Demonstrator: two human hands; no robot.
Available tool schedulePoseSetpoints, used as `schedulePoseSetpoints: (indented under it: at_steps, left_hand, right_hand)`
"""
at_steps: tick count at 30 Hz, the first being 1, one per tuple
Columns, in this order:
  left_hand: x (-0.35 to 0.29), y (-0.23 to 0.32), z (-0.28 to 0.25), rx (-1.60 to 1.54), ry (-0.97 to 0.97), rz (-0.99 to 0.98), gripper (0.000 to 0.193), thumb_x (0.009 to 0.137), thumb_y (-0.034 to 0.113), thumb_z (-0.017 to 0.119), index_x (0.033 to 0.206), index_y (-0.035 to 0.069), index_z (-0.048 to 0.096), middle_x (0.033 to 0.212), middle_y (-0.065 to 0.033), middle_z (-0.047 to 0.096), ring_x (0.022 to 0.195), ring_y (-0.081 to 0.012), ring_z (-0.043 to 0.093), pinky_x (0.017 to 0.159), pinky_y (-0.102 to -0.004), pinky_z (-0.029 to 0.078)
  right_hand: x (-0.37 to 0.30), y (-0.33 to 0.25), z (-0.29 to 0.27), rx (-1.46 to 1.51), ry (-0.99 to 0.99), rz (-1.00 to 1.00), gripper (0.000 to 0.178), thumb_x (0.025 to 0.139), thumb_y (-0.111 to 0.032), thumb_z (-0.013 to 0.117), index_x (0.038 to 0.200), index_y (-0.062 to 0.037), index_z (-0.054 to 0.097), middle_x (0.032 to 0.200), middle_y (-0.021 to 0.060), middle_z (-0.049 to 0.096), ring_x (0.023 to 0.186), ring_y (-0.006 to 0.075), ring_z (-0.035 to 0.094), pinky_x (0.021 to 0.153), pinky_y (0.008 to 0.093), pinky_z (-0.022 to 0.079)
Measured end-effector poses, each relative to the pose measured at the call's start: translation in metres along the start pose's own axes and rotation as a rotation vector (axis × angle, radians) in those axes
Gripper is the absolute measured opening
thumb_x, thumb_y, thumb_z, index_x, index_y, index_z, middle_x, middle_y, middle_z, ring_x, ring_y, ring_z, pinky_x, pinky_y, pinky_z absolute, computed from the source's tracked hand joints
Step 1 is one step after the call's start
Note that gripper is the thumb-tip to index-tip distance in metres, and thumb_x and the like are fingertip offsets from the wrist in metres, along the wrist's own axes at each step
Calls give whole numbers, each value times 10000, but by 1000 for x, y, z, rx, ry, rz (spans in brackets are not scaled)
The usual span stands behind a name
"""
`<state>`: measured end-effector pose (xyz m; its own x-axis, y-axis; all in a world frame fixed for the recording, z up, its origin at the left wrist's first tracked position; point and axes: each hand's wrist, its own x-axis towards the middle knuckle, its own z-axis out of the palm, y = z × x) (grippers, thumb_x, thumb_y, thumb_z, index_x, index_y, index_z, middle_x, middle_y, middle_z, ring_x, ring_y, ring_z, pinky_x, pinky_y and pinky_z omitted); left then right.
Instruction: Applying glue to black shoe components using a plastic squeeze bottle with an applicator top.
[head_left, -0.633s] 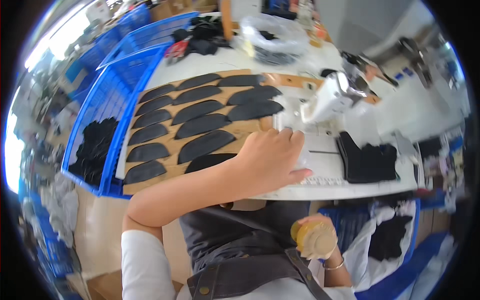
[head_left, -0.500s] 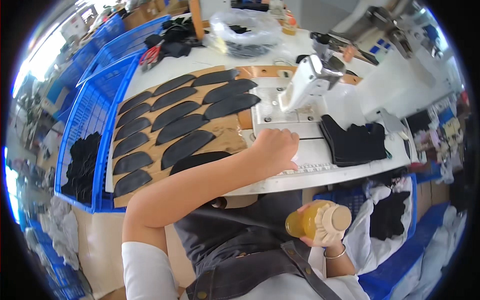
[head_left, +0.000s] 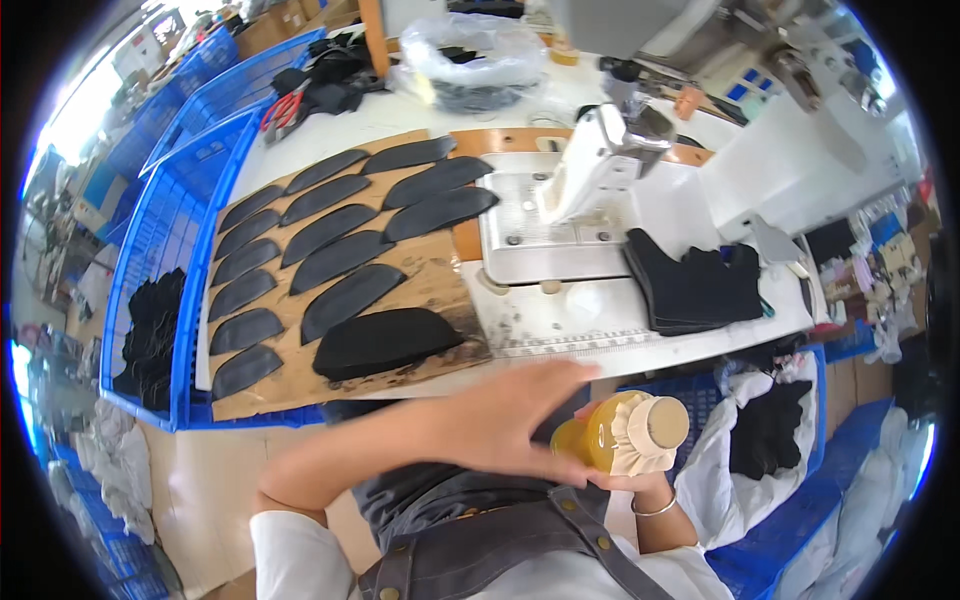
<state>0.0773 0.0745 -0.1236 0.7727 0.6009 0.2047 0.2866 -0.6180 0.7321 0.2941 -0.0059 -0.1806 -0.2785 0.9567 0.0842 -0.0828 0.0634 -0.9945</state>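
Right hand (head_left: 640, 480): grip clamped under yellow bottle (head_left: 600, 440), steadying it | left hand (head_left: 510, 425): fingers apart against bottle side.

Sewing machine (head_left: 600, 160), black cut pieces (head_left: 340, 260), blue crates (head_left: 160, 240)

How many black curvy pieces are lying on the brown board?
15 black pieces on the board: six in the left column, five in the middle, three at top right, and one thick front pile that may hide more.
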Motion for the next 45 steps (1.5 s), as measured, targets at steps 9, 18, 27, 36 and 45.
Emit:
schedulePoseSetpoints:
  at_steps: [9,18,27,36,45]
  left_hand:
    - [-49,10,25,-7,661,-156,836,530,431,848,1127,-42,502,1046,-158,569,920,-281,566,786,-332,459]
    - [-30,24,26,-407,956,-165,833,576,386,813,1194,-10,419,1038,-167,554,948,-322,553,817,-368,440]
    - [-40,14,9,-443,664,44,771,697,237,714,1335,42,326,1328,-209,409,1226,-383,386,1019,-456,298]
    - [-131,-49,-57,614,512,-450,791,668,372,742,1320,71,411,1174,-146,483,1043,-301,485,878,-391,394]
    - [-127,-49,-24,715,512,-450,738,663,390,725,1227,-21,482,1034,-106,524,886,-245,535,727,-318,456]
  right_hand:
    - [19,-4,60,16,190,58,641,584,-217,821,1126,-22,539,1036,97,612,947,225,610,834,333,478]
    - [15,6,108,171,-259,96,787,704,-224,723,1374,-85,334,1374,129,389,1249,309,409,1004,405,367]
    - [85,-41,106,902,-60,-181,761,871,-611,274,1456,-137,161,1517,25,135,1397,272,80,1117,437,64]
    - [98,-22,64,1242,99,-206,787,752,-415,668,1371,-83,313,1393,128,347,1326,295,278,1082,437,275]
    - [108,-15,64,990,10,-243,846,790,-513,611,1409,-83,229,1408,162,313,1330,351,254,1102,485,193]
